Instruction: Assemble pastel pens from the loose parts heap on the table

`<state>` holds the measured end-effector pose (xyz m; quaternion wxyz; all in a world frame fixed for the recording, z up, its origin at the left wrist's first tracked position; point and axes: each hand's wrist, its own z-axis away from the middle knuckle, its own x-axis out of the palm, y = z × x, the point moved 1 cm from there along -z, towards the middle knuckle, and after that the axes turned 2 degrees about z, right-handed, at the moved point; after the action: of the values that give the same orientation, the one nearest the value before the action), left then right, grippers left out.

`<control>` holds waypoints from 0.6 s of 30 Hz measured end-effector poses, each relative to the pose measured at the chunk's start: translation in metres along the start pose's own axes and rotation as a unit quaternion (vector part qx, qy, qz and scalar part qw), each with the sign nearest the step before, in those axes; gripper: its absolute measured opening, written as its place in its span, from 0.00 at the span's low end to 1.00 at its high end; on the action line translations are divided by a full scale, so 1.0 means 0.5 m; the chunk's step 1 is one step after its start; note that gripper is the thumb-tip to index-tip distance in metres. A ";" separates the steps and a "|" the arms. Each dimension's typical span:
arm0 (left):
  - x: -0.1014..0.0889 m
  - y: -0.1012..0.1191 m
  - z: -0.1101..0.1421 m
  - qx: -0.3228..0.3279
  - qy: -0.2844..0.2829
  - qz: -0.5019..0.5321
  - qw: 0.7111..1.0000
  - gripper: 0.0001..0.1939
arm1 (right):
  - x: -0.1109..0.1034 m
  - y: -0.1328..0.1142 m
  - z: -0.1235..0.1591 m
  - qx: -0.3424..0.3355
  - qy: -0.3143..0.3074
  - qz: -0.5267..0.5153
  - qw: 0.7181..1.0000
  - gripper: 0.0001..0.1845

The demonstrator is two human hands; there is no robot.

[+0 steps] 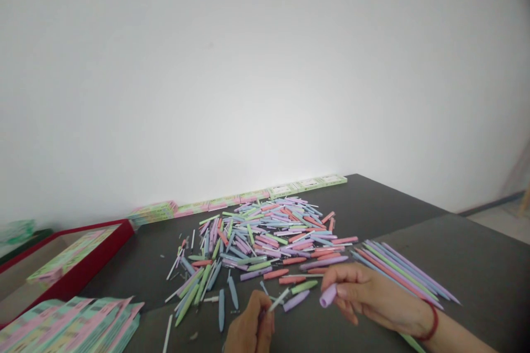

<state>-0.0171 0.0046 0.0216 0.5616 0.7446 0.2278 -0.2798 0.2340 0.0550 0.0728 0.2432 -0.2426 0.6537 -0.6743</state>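
My left hand (249, 326) is at the bottom centre of the dark table (476, 270), fingers closed round a thin white pen refill (278, 300) that points up and to the right. My right hand (372, 299) reaches in from the right and pinches a short purple pen piece (328, 295) between thumb and fingers; a red band circles its wrist. Just beyond both hands lies a big pile of pastel pen parts (265, 237) in pink, purple, blue and green. A row of assembled pens (403, 273) lies to the right of my right hand.
A red tray (89, 264) with printed cards stands at the left. A fan of pastel cards (70, 322) covers the bottom left corner. Flat pastel boxes (232, 201) line the table's far edge against a white wall. The table's right edge drops to the floor.
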 end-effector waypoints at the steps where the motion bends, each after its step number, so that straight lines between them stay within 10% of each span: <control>1: 0.002 0.000 -0.001 0.001 0.001 0.015 1.000 0.10 | 0.006 -0.003 0.002 -0.004 0.006 0.035 0.999 0.17; 8: -0.003 0.026 0.000 -0.019 0.013 0.005 1.000 0.09 | 0.075 -0.027 0.010 -0.075 0.120 0.483 0.864 0.10; 18: -0.002 0.038 0.004 -0.032 0.019 0.012 0.999 0.07 | 0.067 -0.015 0.005 -0.042 0.111 0.485 0.867 0.08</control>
<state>-0.0057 -0.0022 0.0351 0.5836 0.7343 0.2388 -0.2514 0.2096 0.0316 0.0806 0.4548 0.1711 0.7396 -0.4657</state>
